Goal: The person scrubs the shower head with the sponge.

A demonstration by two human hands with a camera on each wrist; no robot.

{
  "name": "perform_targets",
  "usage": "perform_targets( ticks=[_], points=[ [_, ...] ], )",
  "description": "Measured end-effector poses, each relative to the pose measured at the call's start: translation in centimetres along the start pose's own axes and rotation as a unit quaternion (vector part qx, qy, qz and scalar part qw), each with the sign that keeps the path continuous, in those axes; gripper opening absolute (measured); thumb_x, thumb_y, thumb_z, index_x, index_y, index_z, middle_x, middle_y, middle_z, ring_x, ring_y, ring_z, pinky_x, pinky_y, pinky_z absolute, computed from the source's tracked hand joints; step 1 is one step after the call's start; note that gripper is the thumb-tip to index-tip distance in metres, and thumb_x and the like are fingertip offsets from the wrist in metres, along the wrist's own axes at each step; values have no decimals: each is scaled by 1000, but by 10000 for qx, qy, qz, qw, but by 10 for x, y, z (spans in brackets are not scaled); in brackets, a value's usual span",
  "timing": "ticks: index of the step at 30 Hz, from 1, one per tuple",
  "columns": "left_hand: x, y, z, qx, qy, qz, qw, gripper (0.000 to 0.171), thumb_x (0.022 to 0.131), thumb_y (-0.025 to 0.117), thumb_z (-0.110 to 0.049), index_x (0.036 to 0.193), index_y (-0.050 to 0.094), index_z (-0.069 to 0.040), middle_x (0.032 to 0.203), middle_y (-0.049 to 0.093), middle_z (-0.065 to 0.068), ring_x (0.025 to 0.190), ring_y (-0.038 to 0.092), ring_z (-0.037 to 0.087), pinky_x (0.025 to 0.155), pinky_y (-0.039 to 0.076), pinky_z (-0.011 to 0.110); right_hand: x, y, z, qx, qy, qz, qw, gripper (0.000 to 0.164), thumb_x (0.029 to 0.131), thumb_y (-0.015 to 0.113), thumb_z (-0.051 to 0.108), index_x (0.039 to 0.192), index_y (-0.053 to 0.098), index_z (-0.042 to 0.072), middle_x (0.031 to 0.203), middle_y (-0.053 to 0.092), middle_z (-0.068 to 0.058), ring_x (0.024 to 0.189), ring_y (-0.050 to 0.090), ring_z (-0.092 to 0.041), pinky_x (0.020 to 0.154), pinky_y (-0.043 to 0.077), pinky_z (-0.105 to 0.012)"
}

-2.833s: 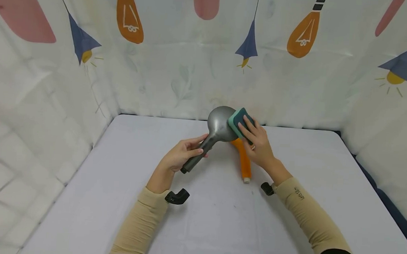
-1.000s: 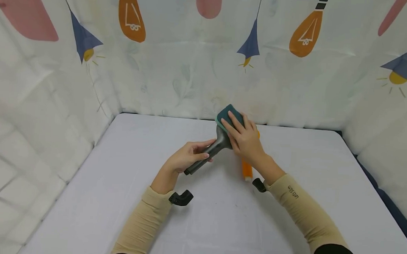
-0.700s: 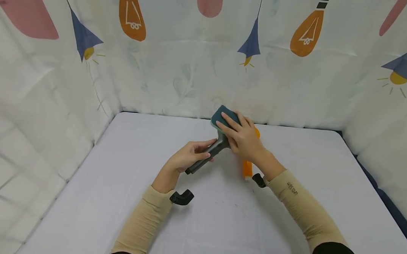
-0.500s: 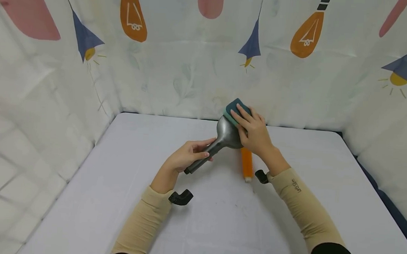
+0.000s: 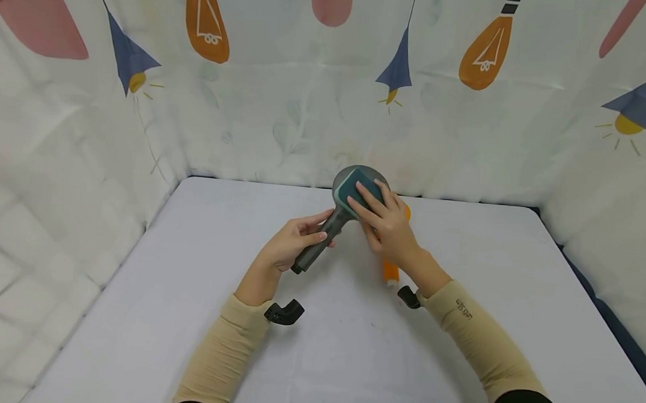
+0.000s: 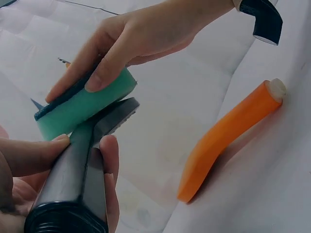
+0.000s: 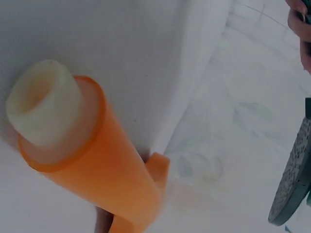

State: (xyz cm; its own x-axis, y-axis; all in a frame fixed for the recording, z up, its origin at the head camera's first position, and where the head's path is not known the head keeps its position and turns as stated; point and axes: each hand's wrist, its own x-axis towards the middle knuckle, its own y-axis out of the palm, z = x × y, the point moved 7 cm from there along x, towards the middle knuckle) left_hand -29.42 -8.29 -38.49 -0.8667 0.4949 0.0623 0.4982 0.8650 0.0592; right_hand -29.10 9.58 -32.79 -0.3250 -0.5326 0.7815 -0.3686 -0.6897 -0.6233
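My left hand [image 5: 291,245] grips the handle of a grey shower head [image 5: 327,229], held tilted above the white table with its round head up and away. My right hand [image 5: 394,231] holds a green sponge [image 5: 349,186] with a dark scouring layer, its fingers spread over the dark side. In the left wrist view the light foam of the sponge [image 6: 97,104] lies against the back of the shower head [image 6: 68,174]. The perforated face of the shower head [image 7: 294,179] shows in the right wrist view.
An orange handle-shaped piece [image 6: 228,131] with a whitish hollow end lies on the table [image 5: 235,222], partly behind my right hand in the head view. A patterned cloth wall [image 5: 316,117] rises behind the table's far edge.
The sponge has travelled from the head's right side across to the left, back up to the upper right, and now down to its middle. My left hand keeps its grip and shifts only slightly.
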Motion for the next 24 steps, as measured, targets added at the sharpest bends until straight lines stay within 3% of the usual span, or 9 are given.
perform_targets(
  ticks=[3, 5, 11, 15, 19, 24],
  points=[
    [0, 0, 1, -59, -21, -67, 10000, 57, 104, 52, 4, 158, 33, 0, 137, 55, 34, 109, 66, 46, 86, 53, 29, -5, 6, 5, -39, -333, 86, 9994, 44, 90, 70, 1, 133, 68, 4, 145, 54, -24, 136, 41, -56, 99, 39, -70],
    [0, -1, 1, -107, -44, -94, 9999, 57, 104, 51, 4, 158, 33, 0, 138, 55, 34, 108, 67, 42, 86, 52, 29, -9, 5, 2, 20, -361, 87, 9993, 45, 89, 71, 0, 133, 68, 4, 146, 54, -24, 137, 40, -56, 98, 39, -70],
    [-1, -7, 0, -263, -84, -290, 9992, 58, 104, 52, 4, 158, 35, -4, 138, 53, 36, 97, 71, 20, 86, 51, 27, -20, -10, -29, 241, 416, -407, 9980, 44, 87, 69, -6, 130, 68, -3, 143, 54, -27, 133, 43, -57, 96, 38, -72],
    [-2, -8, -1, -365, -14, -350, 9987, 58, 104, 52, 4, 159, 35, -5, 139, 53, 36, 98, 71, 21, 89, 51, 28, -25, -13, -37, 403, 697, -623, 9948, 42, 89, 66, -7, 130, 66, -7, 143, 53, -29, 135, 42, -56, 97, 36, -74],
    [-1, -7, -1, -571, 81, -322, 9978, 59, 103, 52, 3, 159, 32, -3, 140, 53, 35, 100, 71, 20, 92, 51, 29, -26, -7, -25, 411, 294, -524, 9973, 43, 88, 69, -5, 130, 68, -4, 144, 53, -29, 135, 40, -58, 96, 35, -73],
    [-1, -6, 0, -650, 136, -361, 9971, 60, 104, 53, 0, 159, 30, -1, 138, 56, 32, 98, 72, 17, 92, 52, 29, -28, 0, -7, 96, -536, -141, 9984, 30, 100, 62, 10, 129, 70, 6, 145, 55, -23, 134, 41, -58, 100, 36, -71]
  ],
)
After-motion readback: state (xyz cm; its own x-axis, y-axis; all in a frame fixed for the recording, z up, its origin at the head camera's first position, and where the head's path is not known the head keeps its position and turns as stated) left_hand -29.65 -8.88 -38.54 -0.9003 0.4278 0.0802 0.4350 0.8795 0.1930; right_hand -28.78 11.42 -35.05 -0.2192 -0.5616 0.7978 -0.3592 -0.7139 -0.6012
